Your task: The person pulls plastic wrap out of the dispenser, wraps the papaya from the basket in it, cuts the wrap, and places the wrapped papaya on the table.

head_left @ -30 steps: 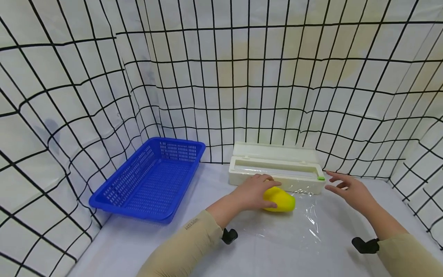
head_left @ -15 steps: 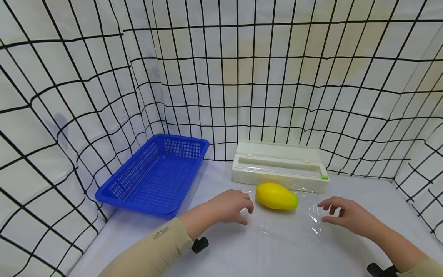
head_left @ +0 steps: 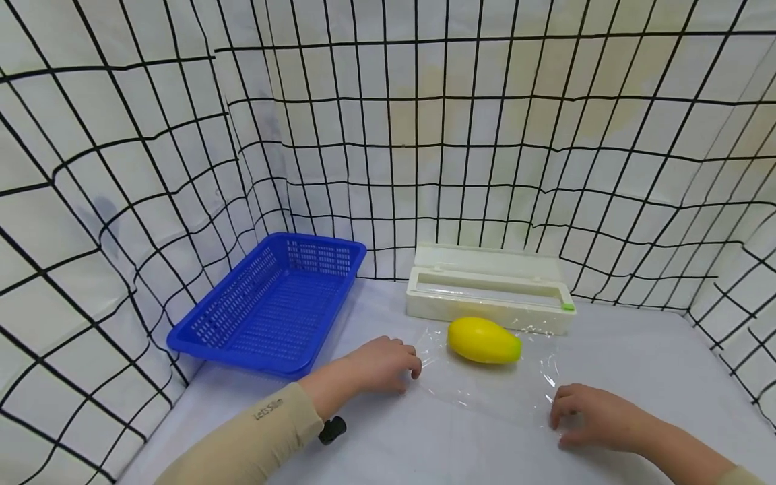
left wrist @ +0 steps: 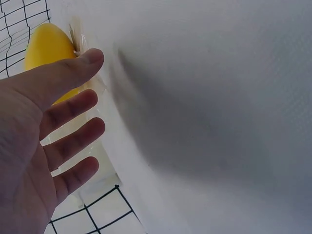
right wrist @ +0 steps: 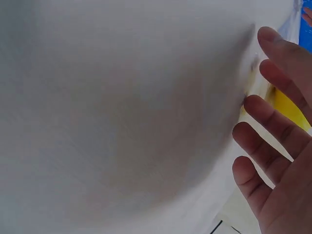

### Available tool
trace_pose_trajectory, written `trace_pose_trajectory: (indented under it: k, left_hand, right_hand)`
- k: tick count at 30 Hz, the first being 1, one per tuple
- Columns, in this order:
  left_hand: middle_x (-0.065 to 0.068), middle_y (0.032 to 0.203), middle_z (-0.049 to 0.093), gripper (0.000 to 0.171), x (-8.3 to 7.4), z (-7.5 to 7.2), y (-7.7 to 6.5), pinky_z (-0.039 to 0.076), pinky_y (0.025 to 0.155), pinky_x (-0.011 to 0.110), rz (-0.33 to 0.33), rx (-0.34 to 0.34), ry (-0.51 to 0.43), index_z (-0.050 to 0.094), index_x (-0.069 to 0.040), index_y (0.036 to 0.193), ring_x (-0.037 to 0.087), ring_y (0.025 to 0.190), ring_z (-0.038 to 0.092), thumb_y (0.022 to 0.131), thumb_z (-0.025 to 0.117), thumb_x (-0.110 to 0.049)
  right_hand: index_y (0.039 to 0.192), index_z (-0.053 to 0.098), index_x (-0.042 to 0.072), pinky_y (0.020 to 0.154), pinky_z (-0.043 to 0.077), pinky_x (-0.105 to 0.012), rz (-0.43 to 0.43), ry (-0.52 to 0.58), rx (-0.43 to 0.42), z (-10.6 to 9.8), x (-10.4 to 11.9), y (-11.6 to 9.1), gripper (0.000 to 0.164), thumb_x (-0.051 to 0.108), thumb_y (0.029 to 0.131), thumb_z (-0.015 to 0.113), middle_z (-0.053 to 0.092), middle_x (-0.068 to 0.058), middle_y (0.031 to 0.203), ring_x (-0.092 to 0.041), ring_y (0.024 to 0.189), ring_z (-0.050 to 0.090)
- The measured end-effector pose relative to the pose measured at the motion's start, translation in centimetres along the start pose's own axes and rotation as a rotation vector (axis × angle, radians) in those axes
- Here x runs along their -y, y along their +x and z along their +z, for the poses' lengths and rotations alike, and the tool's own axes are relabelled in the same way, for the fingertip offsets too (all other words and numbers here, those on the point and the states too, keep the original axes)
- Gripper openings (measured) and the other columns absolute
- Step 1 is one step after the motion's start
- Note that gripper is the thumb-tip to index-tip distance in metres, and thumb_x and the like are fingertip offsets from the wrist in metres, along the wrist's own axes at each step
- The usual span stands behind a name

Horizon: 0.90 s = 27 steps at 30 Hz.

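A yellow fruit with a green tip (head_left: 483,340), shaped like a mango or papaya, lies on a clear sheet of cling film (head_left: 491,391). Behind it stands a long white cling film dispenser (head_left: 485,311) with its lid up; the film reaches forward from it. My left hand (head_left: 378,366) is at the film's left edge, fingers loosely bent; in the left wrist view thumb and fingers are apart with nothing between them. By the film's front right corner is my right hand (head_left: 600,419), its thumb and fingers also apart. Whether either hand touches the film I cannot tell.
A blue plastic basket (head_left: 242,360) stands at the left on the white-covered table (head_left: 461,455). Black wire grid panels (head_left: 445,145) backed with white sheeting enclose the back and sides.
My left hand has let go of the fruit and moved left and forward to the film's edge. The right hand has come from beside the dispenser toward me, to the front right corner.
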<state>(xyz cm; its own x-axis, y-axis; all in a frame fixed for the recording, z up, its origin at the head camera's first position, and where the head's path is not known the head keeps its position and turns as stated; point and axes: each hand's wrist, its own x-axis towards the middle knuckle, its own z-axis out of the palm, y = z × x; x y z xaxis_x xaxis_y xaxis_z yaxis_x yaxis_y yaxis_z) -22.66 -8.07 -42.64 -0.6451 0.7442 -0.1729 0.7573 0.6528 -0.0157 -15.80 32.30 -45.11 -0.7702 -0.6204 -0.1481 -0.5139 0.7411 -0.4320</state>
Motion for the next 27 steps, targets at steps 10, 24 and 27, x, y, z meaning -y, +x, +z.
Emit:
trace_pose_trajectory:
  k: [10,24,27]
  left_hand:
    - [-0.016,0.085,0.057,0.011,0.3,1.0,0.9,0.046,0.077,0.027,-0.002,0.020,-0.004,0.069,-0.031,0.086,0.007,0.079,0.053,0.084,0.078,-0.025]
    - [-0.016,0.077,0.058,0.010,0.7,1.5,0.8,0.047,0.075,0.027,0.022,-0.046,-0.045,0.066,-0.028,0.085,0.008,0.073,0.052,0.093,0.067,-0.020]
    - [-0.017,0.080,0.061,0.009,0.6,1.0,0.4,0.048,0.076,0.028,0.026,-0.077,-0.089,0.067,-0.027,0.088,0.008,0.074,0.053,0.092,0.066,-0.019]
  right_hand:
    - [0.083,0.071,0.038,0.077,0.052,-0.028,-0.023,-0.065,0.007,0.5,-0.4,0.4,0.012,0.035,0.080,0.082,0.053,0.023,0.091,0.000,0.082,0.050]
    - [0.085,0.064,0.033,0.073,0.050,-0.026,-0.005,0.030,-0.026,0.3,-0.1,0.0,0.014,0.025,0.087,0.076,0.054,0.022,0.089,0.001,0.080,0.051]
    - [0.088,0.062,0.031,0.070,0.049,-0.025,0.016,0.077,-0.030,-0.4,-0.1,-0.3,0.013,0.024,0.089,0.073,0.055,0.021,0.089,0.001,0.080,0.051]
